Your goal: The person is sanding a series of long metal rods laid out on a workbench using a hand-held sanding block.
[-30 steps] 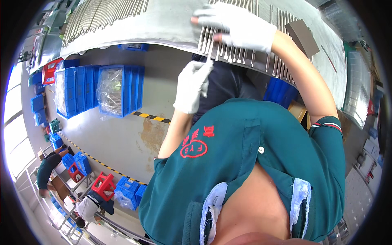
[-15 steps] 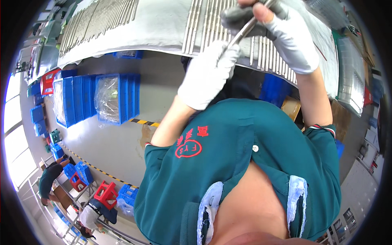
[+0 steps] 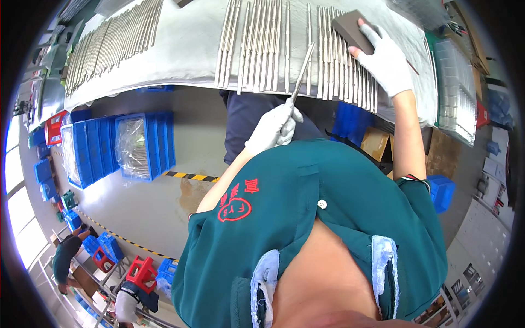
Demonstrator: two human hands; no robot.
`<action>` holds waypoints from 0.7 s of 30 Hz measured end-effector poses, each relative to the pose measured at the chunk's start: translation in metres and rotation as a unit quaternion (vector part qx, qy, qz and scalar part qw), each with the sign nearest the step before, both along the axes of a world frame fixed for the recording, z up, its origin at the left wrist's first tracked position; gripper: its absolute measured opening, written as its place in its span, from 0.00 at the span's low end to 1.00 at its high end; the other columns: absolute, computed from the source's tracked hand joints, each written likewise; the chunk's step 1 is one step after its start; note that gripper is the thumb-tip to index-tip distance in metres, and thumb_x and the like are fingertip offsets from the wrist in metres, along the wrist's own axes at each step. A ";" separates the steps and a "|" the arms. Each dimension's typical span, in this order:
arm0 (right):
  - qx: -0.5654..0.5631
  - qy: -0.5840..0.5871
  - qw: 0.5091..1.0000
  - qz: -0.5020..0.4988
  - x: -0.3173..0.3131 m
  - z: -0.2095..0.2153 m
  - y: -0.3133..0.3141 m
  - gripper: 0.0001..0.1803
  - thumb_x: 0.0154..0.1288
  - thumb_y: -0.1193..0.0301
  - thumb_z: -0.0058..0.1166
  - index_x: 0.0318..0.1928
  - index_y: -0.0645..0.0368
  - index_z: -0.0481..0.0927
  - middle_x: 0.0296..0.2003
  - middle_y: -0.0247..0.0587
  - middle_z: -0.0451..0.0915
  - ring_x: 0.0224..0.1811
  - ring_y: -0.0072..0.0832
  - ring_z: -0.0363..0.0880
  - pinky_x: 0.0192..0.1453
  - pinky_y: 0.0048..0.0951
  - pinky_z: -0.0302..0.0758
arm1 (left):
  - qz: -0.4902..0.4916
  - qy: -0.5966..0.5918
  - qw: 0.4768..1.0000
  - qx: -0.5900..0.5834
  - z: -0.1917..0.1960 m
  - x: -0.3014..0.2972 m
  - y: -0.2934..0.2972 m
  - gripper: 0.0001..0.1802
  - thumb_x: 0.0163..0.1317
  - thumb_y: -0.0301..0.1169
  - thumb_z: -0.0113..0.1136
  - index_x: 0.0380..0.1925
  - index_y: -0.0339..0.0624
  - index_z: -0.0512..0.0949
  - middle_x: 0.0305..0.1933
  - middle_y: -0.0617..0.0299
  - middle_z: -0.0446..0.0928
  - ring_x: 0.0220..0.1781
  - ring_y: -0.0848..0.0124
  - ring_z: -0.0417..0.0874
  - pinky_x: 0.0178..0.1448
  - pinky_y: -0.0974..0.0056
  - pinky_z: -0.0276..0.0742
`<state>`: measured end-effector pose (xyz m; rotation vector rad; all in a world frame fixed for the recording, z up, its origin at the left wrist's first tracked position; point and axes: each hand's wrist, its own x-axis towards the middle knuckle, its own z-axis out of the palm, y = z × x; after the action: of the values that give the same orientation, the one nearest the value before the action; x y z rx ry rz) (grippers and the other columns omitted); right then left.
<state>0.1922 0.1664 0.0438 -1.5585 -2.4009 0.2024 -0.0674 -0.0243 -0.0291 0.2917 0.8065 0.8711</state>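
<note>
Moved since the frame half a second ago: right hand (image 3: 387, 63), off the metal rod (image 3: 302, 75) and over to the grey block (image 3: 349, 28); left hand (image 3: 275, 127), drawn back with the rod toward the body.

Left hand: closed around the rod's lower end; rod slants up across the near edge of the cloth-covered table (image 3: 183, 46). Right hand: thumb and finger spread against the block, toward the table's right end; whether clamped, cannot tell.

Risks, judged: rod's free end, swung low, may knock the laid-out rods (image 3: 261, 46); one could roll off, their tips lying close to the near edge. Block, if dragged, may skew rods beside it.

Edges and room: clear plastic trays (image 3: 455, 90) past the right edge; widest open cloth between the laid-out rods and the left-hand batch (image 3: 112, 44).
</note>
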 end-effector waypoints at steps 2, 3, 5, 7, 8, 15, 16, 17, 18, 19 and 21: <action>-0.001 0.043 0.999 -0.002 -0.008 0.008 -0.009 0.41 0.65 0.48 0.63 0.76 0.42 0.68 0.70 0.52 0.71 0.68 0.52 0.74 0.72 0.44 0.70 | 0.003 -0.008 1.000 -0.003 0.000 0.001 0.001 0.24 0.81 0.50 0.47 0.37 0.40 0.76 0.18 0.73 0.62 0.14 0.84 0.58 0.19 0.74 0.54; -0.007 0.054 0.999 0.003 -0.011 0.010 -0.017 0.40 0.66 0.49 0.62 0.76 0.41 0.68 0.69 0.51 0.72 0.68 0.52 0.74 0.72 0.44 0.70 | 0.004 -0.015 1.000 -0.009 0.000 0.001 0.001 0.24 0.81 0.50 0.46 0.37 0.40 0.76 0.18 0.73 0.61 0.14 0.84 0.58 0.19 0.74 0.54; 0.025 0.054 0.998 0.026 -0.013 0.011 -0.030 0.36 0.66 0.49 0.63 0.73 0.35 0.72 0.64 0.57 0.73 0.62 0.54 0.76 0.66 0.46 0.74 | -0.003 -0.048 0.999 -0.012 0.001 0.000 0.002 0.24 0.82 0.50 0.46 0.39 0.40 0.77 0.18 0.74 0.59 0.15 0.84 0.57 0.19 0.74 0.54; 0.041 0.019 0.998 0.044 -0.010 0.009 -0.042 0.35 0.67 0.50 0.63 0.73 0.34 0.72 0.63 0.55 0.74 0.62 0.54 0.76 0.66 0.47 0.74 | -0.008 -0.083 0.996 -0.019 0.002 -0.002 0.002 0.24 0.82 0.50 0.46 0.42 0.39 0.77 0.18 0.74 0.57 0.15 0.84 0.56 0.19 0.74 0.53; 0.035 0.001 0.998 0.061 -0.007 0.009 -0.047 0.34 0.67 0.50 0.62 0.73 0.33 0.73 0.62 0.54 0.74 0.62 0.54 0.76 0.66 0.47 0.74 | -0.009 -0.106 0.994 -0.019 0.003 -0.004 0.003 0.24 0.82 0.50 0.46 0.46 0.38 0.77 0.18 0.75 0.57 0.16 0.84 0.55 0.19 0.74 0.52; 0.128 -0.036 0.976 0.174 -0.054 0.023 -0.046 0.34 0.58 0.65 0.70 0.67 0.25 0.79 0.67 0.56 0.71 0.66 0.53 0.75 0.68 0.42 0.74 | 0.015 -0.097 0.995 -0.019 0.012 -0.004 0.005 0.25 0.82 0.45 0.47 0.65 0.38 0.73 0.18 0.77 0.55 0.17 0.85 0.54 0.20 0.75 0.50; 0.117 -0.032 0.974 0.191 -0.069 0.024 -0.044 0.34 0.58 0.66 0.70 0.66 0.25 0.80 0.67 0.55 0.71 0.65 0.52 0.75 0.68 0.42 0.74 | 0.022 -0.071 0.997 -0.017 0.014 -0.004 0.004 0.24 0.82 0.44 0.48 0.66 0.38 0.73 0.18 0.77 0.56 0.17 0.86 0.54 0.20 0.75 0.50; 0.107 -0.036 0.977 0.179 -0.083 0.025 -0.042 0.34 0.58 0.67 0.70 0.65 0.24 0.80 0.67 0.54 0.72 0.65 0.52 0.75 0.67 0.42 0.75 | 0.027 -0.055 0.998 -0.008 0.015 -0.002 0.003 0.24 0.82 0.43 0.49 0.65 0.38 0.74 0.18 0.77 0.56 0.17 0.86 0.54 0.20 0.75 0.50; 0.098 -0.040 0.980 0.168 -0.089 0.028 -0.042 0.34 0.57 0.68 0.70 0.65 0.24 0.81 0.67 0.54 0.72 0.64 0.52 0.76 0.67 0.42 0.75 | 0.038 -0.030 0.999 -0.007 0.016 0.000 0.003 0.23 0.81 0.42 0.50 0.65 0.38 0.74 0.18 0.77 0.57 0.17 0.86 0.54 0.20 0.75 0.50; 0.123 -0.012 0.975 0.182 -0.091 0.032 -0.044 0.36 0.54 0.71 0.72 0.64 0.25 0.82 0.66 0.54 0.73 0.64 0.52 0.76 0.66 0.45 0.75 | 0.044 -0.012 0.999 0.000 0.016 0.000 0.003 0.22 0.81 0.41 0.51 0.64 0.38 0.75 0.19 0.78 0.57 0.17 0.86 0.55 0.20 0.75 0.50; 0.111 -0.004 0.978 0.178 -0.085 0.036 -0.048 0.38 0.52 0.73 0.72 0.64 0.25 0.82 0.66 0.54 0.73 0.63 0.51 0.76 0.66 0.46 0.75 | 0.052 0.013 0.999 -0.012 0.016 0.000 0.003 0.21 0.80 0.40 0.52 0.63 0.38 0.76 0.19 0.77 0.58 0.17 0.86 0.55 0.20 0.75 0.50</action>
<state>0.1070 0.1185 0.0795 -1.0296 -2.5885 -0.0042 -0.0671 -0.0217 -0.0132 0.2422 0.8616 0.9557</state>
